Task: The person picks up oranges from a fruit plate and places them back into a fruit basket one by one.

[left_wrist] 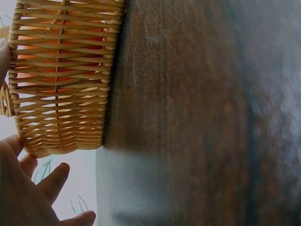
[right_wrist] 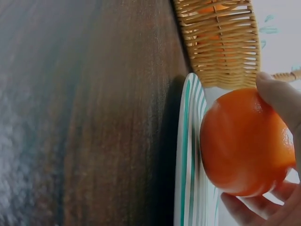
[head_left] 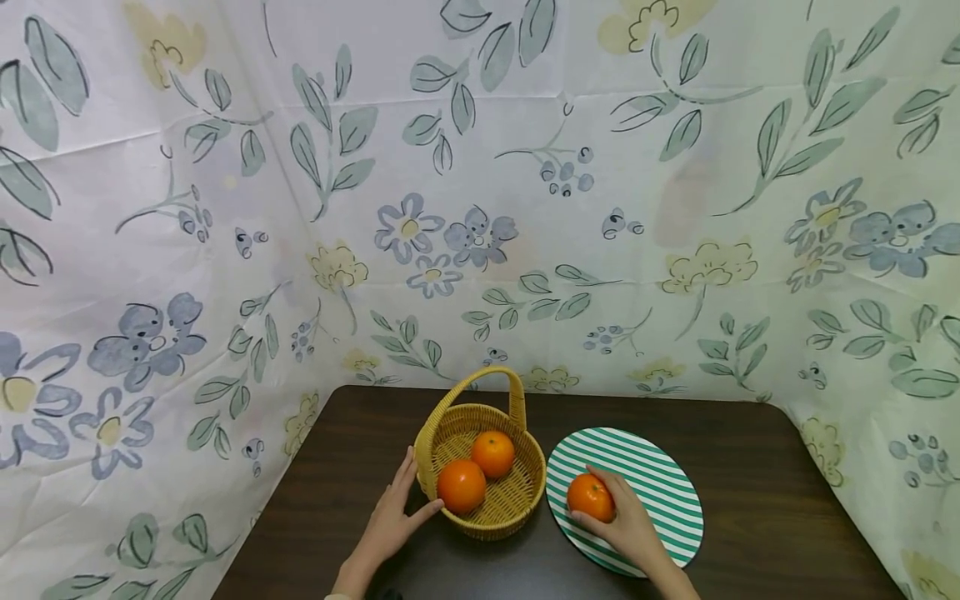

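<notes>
A round yellow wicker basket (head_left: 491, 529) with an arched handle stands on the table, and two oranges (head_left: 461, 486) lie inside it. At the basket's left side, my left hand (head_left: 392, 515) touches the rim with thumb and fingers spread. The left wrist view shows the fingertips (left_wrist: 29, 162) right at the woven edge. My right hand (head_left: 626, 521) holds a third orange (head_left: 590, 497) between thumb and fingers over a green-and-white striped round plate (head_left: 667, 492). In the right wrist view, that orange (right_wrist: 244, 141) is close against the plate's face.
The dark wooden table (head_left: 757, 500) has rounded back corners. Behind it and along the sides hangs a white cloth (head_left: 540, 233) printed with flowers and leaves. Plate and basket stand side by side with a narrow gap between them.
</notes>
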Tool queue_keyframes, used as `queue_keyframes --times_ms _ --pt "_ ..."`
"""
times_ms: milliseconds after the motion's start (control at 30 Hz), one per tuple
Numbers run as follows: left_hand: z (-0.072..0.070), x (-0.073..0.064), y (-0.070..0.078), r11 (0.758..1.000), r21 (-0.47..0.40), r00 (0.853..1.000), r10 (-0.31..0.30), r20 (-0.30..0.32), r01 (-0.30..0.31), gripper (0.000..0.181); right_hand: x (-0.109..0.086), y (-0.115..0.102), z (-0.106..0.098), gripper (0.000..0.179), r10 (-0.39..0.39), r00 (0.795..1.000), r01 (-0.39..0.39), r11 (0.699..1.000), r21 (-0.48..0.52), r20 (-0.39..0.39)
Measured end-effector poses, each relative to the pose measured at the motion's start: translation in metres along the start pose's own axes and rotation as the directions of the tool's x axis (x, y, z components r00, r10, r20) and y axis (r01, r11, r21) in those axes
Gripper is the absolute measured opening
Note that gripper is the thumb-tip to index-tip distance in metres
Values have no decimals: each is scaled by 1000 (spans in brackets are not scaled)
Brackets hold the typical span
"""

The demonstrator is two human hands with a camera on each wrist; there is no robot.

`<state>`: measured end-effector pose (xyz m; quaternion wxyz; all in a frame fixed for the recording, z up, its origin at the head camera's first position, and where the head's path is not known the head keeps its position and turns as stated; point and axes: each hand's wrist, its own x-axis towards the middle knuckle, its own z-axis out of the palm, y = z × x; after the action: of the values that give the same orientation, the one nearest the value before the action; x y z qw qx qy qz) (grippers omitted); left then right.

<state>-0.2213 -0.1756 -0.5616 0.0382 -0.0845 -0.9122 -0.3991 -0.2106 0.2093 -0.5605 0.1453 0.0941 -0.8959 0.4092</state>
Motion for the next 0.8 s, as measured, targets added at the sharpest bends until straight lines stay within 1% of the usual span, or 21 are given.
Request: queue_keyframes --times_ms 100,233,333,467,633,800 --pt "1 0 -1 1000 1 1000 -5 -2 5 85 1 -3 -1 72 -5 1000 5 1000 1 -6" --pt "0 0 -1 1000 -8 1000 2 -15 -3 85 4 -8 -2 71 -20 1000 20 1000 0 -12" --pt "0 0 -1 1000 -10 1000 15 -19 -15 85 8 -13 -2 71 -18 1000 18 1000 2 -12" --pt "-1 1 -1 1000 -17 1000 16 -19 -16 85 13 -21 -1 71 -15 1000 15 1000 14 -14" --pt "-1 0 0 1000 -15 1000 9 -14 -9 85 18 -29 0 71 -48 998 49 998 42 -26" --pt "-1 -1 1 1000 -18 1000 9 -1 -9 85 22 -35 0 70 -75 997 76 996 41 -20"
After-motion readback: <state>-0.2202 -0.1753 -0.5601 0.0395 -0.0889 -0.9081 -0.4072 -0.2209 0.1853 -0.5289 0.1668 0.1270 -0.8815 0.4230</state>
